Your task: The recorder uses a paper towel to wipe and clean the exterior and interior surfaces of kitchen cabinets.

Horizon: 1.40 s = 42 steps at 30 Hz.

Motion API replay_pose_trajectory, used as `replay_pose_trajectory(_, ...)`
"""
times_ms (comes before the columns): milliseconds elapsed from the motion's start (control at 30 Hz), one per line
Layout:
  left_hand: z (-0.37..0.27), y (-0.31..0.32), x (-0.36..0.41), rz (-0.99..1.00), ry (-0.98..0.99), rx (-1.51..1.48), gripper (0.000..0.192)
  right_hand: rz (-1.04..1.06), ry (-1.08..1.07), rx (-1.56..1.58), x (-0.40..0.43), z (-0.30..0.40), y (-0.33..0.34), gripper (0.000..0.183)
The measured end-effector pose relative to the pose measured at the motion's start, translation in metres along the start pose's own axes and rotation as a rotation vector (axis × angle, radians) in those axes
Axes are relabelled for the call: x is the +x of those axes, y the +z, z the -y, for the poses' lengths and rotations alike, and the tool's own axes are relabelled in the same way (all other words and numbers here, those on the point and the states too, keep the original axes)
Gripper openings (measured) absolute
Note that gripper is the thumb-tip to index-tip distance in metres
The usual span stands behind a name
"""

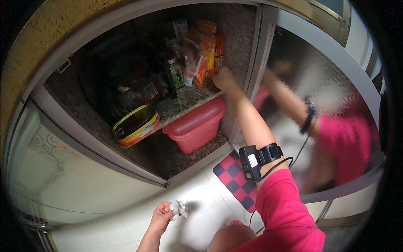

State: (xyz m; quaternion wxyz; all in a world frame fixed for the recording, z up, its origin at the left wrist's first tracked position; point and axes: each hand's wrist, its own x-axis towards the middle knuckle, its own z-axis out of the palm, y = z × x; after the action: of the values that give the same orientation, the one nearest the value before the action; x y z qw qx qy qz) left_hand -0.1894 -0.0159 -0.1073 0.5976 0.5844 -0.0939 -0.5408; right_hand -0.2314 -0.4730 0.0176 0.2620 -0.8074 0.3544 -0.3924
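Note:
Low in the view, my left hand (162, 217) pinches a crumpled white tissue (178, 210) above the tiled floor. My right hand (223, 78) reaches into a cabinet, above the front of its stone-patterned shelf (195, 97). Its fingertips meet the lower edge of orange and yellow packets (207, 47); whether they grip one is hidden. Just left of these packets are a clear plastic bag (191, 60) and a glass jar with a green label (176, 74). An open oval tin (138, 126) with a yellow and red side sits at the shelf's front left.
Under the shelf stands a pink lidded plastic box (198, 127). A dark mesh basket (144, 93) is in the shadowed left part. The textured-glass cabinet door (315, 104) swings out beside my right arm. A checkered mat (234, 179) lies on the floor (195, 189).

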Motion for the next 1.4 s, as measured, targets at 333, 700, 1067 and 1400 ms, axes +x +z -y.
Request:
replay_pose_trajectory(333,0.011,-0.007,0.004,0.001,-0.015,0.095,0.027,0.085,-0.270,-0.179,-0.015,0.036,0.023,0.022)
replay_pose_trajectory(700,0.010,-0.016,0.009,-0.091,0.053,0.067,0.027,1.106,-0.332,0.584,-0.206,0.097,0.041,0.045)
replay_pose_trajectory(1067,0.004,-0.011,0.010,-0.243,0.254,-0.079,0.025,1.009,-0.139,0.555,-0.299,0.087,0.097,0.039)
replay_pose_trajectory(1400,-0.007,-0.001,0.002,-0.263,0.319,0.071,0.029,1.017,-0.274,0.440,-0.287,0.091,0.101,0.025)
